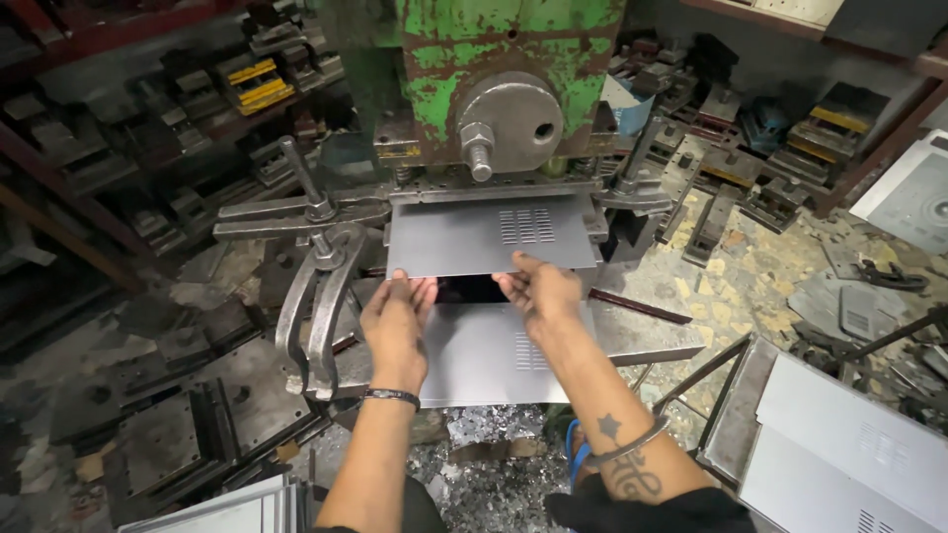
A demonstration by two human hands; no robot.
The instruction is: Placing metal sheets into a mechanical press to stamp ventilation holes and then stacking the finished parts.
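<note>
A grey metal sheet point(464, 237) with a block of punched slots lies under the green press point(494, 59). Both hands grip its near edge. My left hand point(397, 316) pinches the left part of that edge, fingers on top. My right hand point(538, 286) holds the right part, thumb over the sheet. A second slotted sheet point(484, 360) lies flat below the hands on the press table.
Steel clamp arms point(316, 286) stick out left of the press bed. Shelves of dies point(197, 109) line the left and back. A stack of grey sheets point(849, 444) sits at lower right, another pile point(237, 508) at lower left. Metal scrap point(484, 464) covers the floor.
</note>
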